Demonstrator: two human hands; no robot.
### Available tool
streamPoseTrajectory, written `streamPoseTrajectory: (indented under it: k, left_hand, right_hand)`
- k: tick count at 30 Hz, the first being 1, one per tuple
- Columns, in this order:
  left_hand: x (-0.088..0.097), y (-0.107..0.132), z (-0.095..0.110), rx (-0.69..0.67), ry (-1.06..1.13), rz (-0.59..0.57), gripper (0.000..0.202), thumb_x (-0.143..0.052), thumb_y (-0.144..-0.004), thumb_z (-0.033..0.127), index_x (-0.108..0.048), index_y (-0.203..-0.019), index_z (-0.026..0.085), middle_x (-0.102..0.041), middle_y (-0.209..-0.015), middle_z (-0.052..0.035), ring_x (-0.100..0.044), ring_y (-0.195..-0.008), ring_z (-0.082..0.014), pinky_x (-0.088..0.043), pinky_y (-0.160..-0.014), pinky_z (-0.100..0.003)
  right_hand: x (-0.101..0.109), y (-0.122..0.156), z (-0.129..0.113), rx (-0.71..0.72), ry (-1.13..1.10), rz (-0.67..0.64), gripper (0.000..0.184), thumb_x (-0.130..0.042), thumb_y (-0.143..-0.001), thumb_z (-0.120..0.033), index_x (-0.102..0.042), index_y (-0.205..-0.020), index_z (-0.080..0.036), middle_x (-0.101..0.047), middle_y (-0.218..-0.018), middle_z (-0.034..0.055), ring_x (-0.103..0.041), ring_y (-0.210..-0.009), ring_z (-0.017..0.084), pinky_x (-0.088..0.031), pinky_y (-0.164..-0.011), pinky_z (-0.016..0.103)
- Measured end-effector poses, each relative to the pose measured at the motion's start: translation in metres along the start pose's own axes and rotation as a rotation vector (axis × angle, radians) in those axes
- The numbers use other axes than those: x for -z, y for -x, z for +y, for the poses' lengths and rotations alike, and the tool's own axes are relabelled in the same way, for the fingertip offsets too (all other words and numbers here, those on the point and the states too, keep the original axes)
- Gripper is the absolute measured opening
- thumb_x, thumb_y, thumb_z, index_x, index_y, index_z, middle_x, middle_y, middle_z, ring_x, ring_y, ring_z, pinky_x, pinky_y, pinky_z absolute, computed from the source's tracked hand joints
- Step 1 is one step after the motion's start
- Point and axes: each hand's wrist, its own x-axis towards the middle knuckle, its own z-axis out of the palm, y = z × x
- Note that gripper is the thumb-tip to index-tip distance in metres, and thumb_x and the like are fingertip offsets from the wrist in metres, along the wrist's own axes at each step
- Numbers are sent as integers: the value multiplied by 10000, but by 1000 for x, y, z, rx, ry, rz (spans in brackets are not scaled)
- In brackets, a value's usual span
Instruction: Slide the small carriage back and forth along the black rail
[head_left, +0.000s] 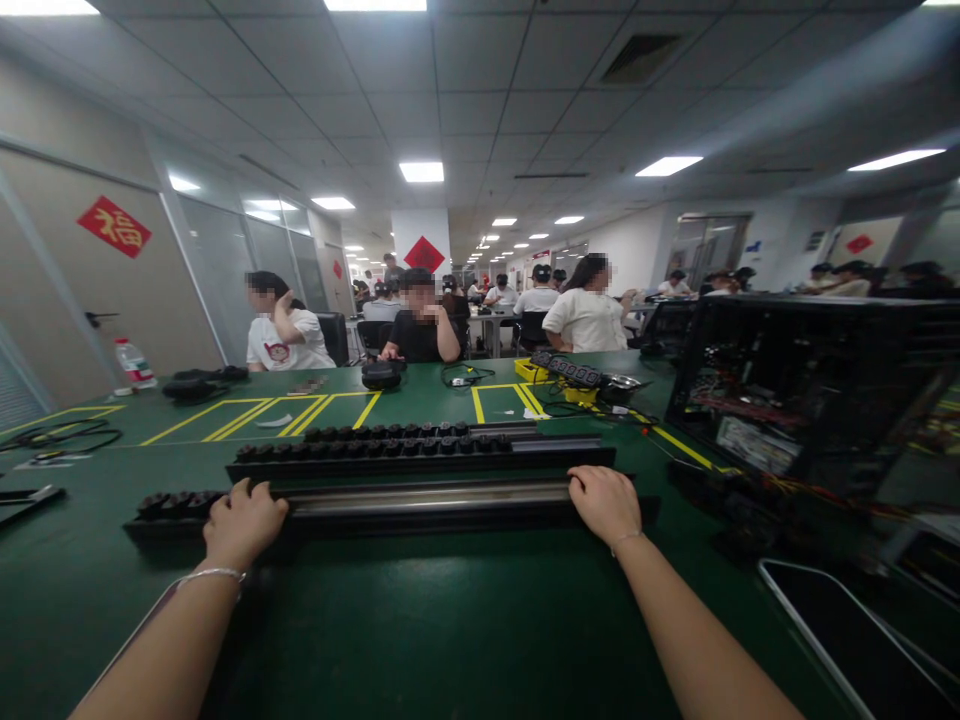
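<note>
A long black rail with a shiny metal strip along its trough lies across the green table in front of me. Black knob-like pieces sit in a row at its left end. My left hand is closed over the rail beside these pieces, with the fingers curled over its far side. Near the right end, my right hand grips the same rail; its fingertips are partly hidden. Just behind lies a second black rail, parallel to the first and mostly filled with dark knobs. Another row of knobs shows beyond it.
An open black computer case with loose cables stands at right. A phone-like slab lies at the front right. Yellow trays, a black pouch and a bottle are at the back. People sit across the table.
</note>
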Motion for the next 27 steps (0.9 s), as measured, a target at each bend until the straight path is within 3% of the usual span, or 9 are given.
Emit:
streamPoseTrajectory:
  k: [3,5,9,12,20,27]
  left_hand:
    - [-1,-1,1,84,-23,47,660,-445,-734,450,-432,-1309,127,-190,-1495,-193,-269,-1299,-438,-293,-1011,-563]
    - [-1,-4,2,128,-19,47,695,-472,-728,456,-412,-1318,95,-200,-1480,-235,-260,-1310,-438,-282,-1024,-552]
    - [1,-9,2,134,43,-62,737,-497,-726,438,-368,-1338,49,-237,-1438,-293,-307,-1303,-418,-316,-1026,-499]
    - [4,-9,2,136,42,-62,723,-491,-728,424,-374,-1334,47,-260,-1422,-300,-313,-1301,-419,-334,-1010,-510]
    - [1,3,17,138,92,-17,624,-464,-710,313,-434,-1281,62,-389,-1335,-265,-455,-1179,-429,-390,-937,-530]
    - [-8,17,45,292,180,125,554,-392,-749,251,-445,-1271,75,-301,-1415,-226,-342,-1272,-399,-344,-997,-511]
  right_hand:
    - [1,0,0,-4,-1,-10,343,-368,-833,-271,-684,-962,-242,-680,-1064,9,-562,-1022,178,-334,-895,334]
    - [1,0,0,-6,-2,-15,345,-367,-833,-273,-682,-969,-240,-678,-1070,8,-561,-1023,177,-335,-895,334]
    - [0,0,0,-9,-4,-20,342,-371,-834,-282,-682,-972,-242,-675,-1077,12,-558,-1024,176,-339,-891,333]
    - [0,-1,0,-7,-2,-20,341,-374,-833,-281,-682,-973,-241,-676,-1072,16,-559,-1020,179,-342,-887,337]
    - [-1,0,0,-8,8,-10,338,-377,-829,-278,-681,-970,-240,-680,-1055,14,-563,-1013,180,-342,-879,335]
    - [-2,-1,1,-9,12,-17,337,-374,-831,-277,-679,-972,-248,-676,-1060,17,-562,-1009,177,-348,-868,323]
